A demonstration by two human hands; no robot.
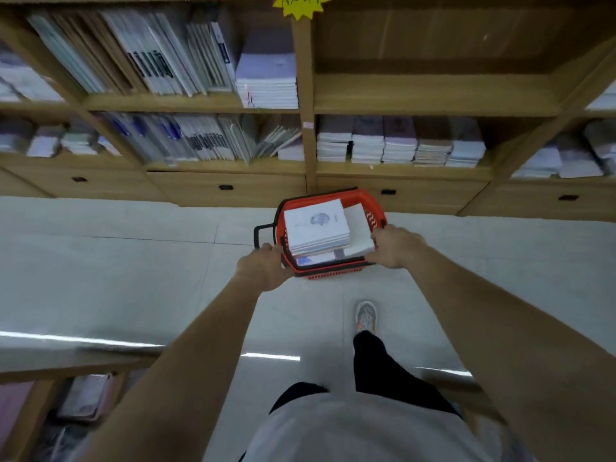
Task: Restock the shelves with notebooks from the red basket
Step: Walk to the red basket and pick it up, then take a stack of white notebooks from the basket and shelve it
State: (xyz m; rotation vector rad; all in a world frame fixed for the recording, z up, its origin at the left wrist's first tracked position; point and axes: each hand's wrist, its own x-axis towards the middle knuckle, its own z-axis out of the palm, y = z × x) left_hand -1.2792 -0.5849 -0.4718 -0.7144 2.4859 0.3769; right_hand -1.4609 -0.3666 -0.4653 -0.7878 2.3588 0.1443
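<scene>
Red basket (374, 208) of notebooks (316, 228) gripped by left hand (263, 269) and right hand (396, 245).

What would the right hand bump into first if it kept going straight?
The right hand grips the rim of the red basket, so it would probably push into the white notebooks inside first. Depth is hard to judge.

Pale, glossy tiled floor (116, 278) streaked with reflected light. Along the far side, wooden shelves (433, 95) over a row of drawers (230, 196). Up top, a yellow starburst sign (301, 6). Near left, another wooden unit (66, 365).
</scene>
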